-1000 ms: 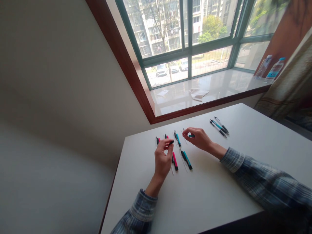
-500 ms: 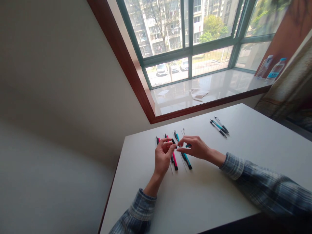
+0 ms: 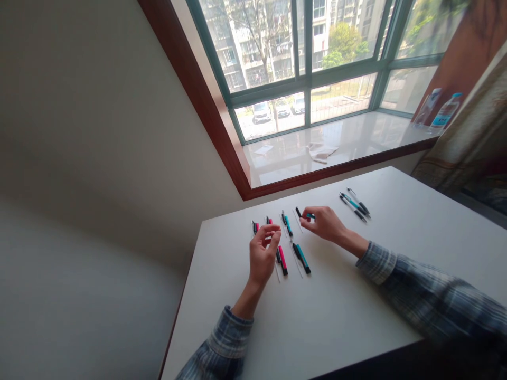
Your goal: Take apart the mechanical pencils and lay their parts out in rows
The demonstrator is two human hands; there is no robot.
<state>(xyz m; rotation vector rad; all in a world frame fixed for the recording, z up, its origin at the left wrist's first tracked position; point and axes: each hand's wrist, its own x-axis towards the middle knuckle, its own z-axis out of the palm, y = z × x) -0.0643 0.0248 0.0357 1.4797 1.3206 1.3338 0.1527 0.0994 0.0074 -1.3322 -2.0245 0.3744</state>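
Observation:
My right hand (image 3: 322, 221) is closed on a teal pen barrel (image 3: 311, 216) tucked between its fingers. Its fingertips are at a black pen part (image 3: 298, 212) beside a thin refill; whether they grip that part is unclear. My left hand (image 3: 263, 256) is curled with thumb and fingertips together, and anything in the pinch is too small to make out. Between and below the hands lie a pink barrel (image 3: 282, 260) and a teal barrel (image 3: 303, 258), each with black parts and a thin refill. Further pen parts, teal (image 3: 288, 225) and pink (image 3: 257, 227), lie behind, partly covered by my left hand.
Several whole pens (image 3: 354, 205) lie at the back right of the white table (image 3: 348, 311). Behind the table, the window sill (image 3: 285, 169) holds a crumpled cloth (image 3: 320, 152) and two plastic bottles (image 3: 446, 112). A wall (image 3: 119, 211) stands to the left.
My right hand has moved back and away from my left hand, still with the teal barrel. The black part that was at my left fingertips is now by my right fingertips.

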